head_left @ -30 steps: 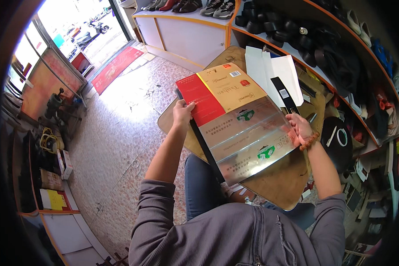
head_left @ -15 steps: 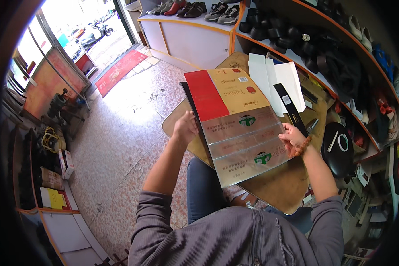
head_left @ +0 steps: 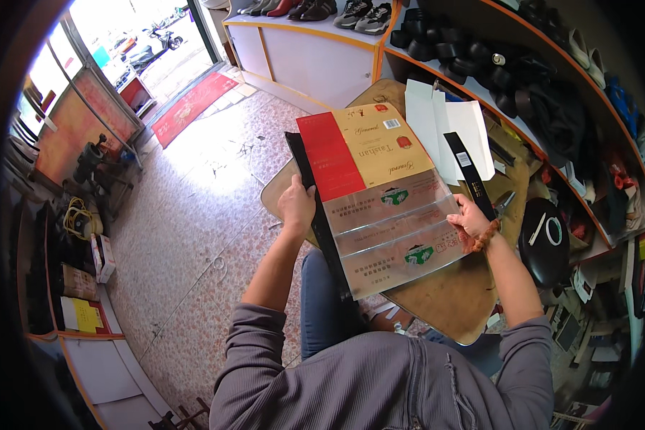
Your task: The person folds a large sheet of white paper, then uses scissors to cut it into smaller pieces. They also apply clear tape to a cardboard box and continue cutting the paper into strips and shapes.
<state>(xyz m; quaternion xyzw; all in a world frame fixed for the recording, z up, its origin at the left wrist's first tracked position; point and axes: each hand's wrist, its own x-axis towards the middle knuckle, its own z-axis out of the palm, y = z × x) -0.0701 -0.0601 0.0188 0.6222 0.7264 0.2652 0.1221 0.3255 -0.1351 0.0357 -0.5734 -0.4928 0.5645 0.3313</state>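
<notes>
A large flat printed sheet lies over my lap and a worn brown board [head_left: 441, 301]. Its far part is a red and gold card [head_left: 380, 150]; the near part is a shiny, silvery see-through film [head_left: 390, 236] with green marks. Under it, a black sheet [head_left: 322, 222] sticks out along the left side. My left hand [head_left: 297, 204] is closed on that black sheet's left edge. On the right, my right hand [head_left: 468, 218] pinches the film's edge, thumb on top, a beaded bracelet at the wrist. Parts of the fingers of both hands are hidden.
White folded card [head_left: 459, 132] and a black strip with a label [head_left: 469, 172] lie beyond my right hand. A round black stool [head_left: 545, 240] stands to the right, holding a ring of tape. Shelves of shoes [head_left: 473, 54] curve along the back and right.
My left hand has come in from beside the sheets and closed on the black sheet, which now shows more along the left. The printed sheet has shifted slightly; my right hand keeps its hold.
</notes>
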